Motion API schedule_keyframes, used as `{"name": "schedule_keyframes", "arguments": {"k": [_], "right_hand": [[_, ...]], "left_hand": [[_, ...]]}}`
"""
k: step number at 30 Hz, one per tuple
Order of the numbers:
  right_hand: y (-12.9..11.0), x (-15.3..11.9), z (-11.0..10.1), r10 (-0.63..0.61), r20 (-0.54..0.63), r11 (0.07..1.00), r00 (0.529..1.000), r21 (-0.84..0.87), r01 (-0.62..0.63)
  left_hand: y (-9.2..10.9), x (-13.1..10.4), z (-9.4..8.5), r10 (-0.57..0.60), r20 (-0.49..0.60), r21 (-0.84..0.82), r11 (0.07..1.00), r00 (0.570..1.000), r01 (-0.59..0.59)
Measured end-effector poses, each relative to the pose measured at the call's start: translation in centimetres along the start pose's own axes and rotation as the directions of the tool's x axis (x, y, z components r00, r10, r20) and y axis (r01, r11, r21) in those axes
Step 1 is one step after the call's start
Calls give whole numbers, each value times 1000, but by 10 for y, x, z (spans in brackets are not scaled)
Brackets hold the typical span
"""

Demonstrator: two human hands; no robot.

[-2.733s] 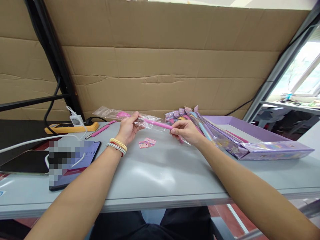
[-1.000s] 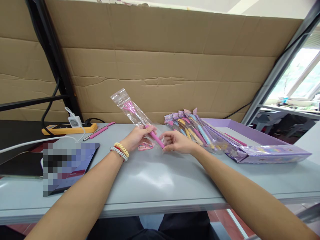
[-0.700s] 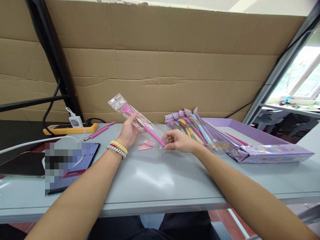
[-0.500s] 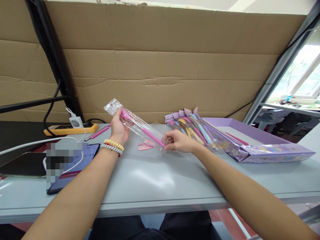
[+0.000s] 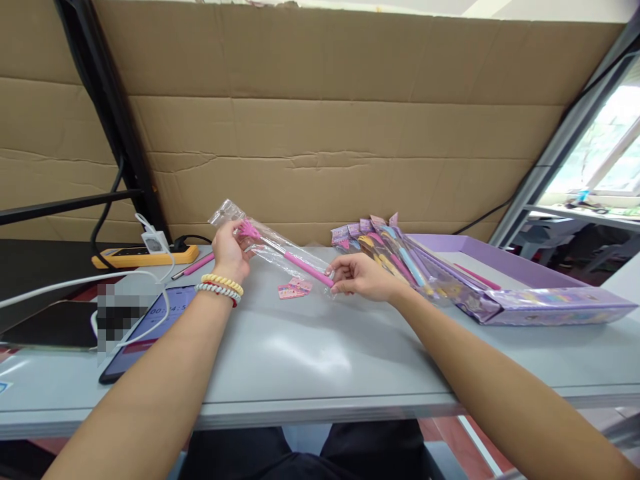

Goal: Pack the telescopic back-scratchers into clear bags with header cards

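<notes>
There it was, the pink stick (image 5: 306, 267) in its clear sleeve (image 5: 273, 256), strung between both hands over the table (image 5: 280, 340)! The left hand (image 5: 231, 253) gripped the sleeve's upper end, the right hand (image 5: 361, 275) pinched the lower (long axis slanting down rightward).

Cardboard panel (image 5: 320, 127) behind the table (image 5: 300, 360). On the table's left, power strip (image 5: 176, 257) at back, phone (image 5: 156, 313) before it. Bagged stick (image 5: 306, 267) between left hand (image 5: 233, 252) and right hand (image 5: 361, 277); small cards (image 5: 295, 289) lie just before it. Right: bagged pile (image 5: 395, 257), then box (image 5: 555, 305), one loose stick (image 5: 477, 277) inside.
</notes>
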State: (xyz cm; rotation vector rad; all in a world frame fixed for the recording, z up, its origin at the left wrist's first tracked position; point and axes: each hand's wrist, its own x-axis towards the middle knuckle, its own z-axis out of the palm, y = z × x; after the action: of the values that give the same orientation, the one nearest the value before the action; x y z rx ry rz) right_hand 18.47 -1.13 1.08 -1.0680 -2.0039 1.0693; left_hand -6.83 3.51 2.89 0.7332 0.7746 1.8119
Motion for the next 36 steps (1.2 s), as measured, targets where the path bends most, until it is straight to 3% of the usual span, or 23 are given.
{"name": "schedule_keyframes", "arguments": {"k": [4,9,22,28,32,36], "right_hand": [[-1,0,-3,10,10,999,1000,30,-11],[0,-1,-4,35,39,999,999,33,-36],[12,1,2,-5,-46,1000,999,2,5],[22,3,8,18,43,999,999,-51,-16],[30,6,17,-83,95,969,992,-225,102],[38,9,24,-222,52,925,974,-303,227]], "left_hand": [[3,1,-2,-3,-153,13,1000,988,5],[0,7,-4,-4,-136,20,1000,991,7],[-4,10,-7,5,-103,-33,999,995,-8],[-9,9,-5,32,-130,-68,997,991,-42],[-16,11,-4,77,-177,-14,997,981,-81],[-25,19,-10,111,-250,55,993,962,-101]]}}
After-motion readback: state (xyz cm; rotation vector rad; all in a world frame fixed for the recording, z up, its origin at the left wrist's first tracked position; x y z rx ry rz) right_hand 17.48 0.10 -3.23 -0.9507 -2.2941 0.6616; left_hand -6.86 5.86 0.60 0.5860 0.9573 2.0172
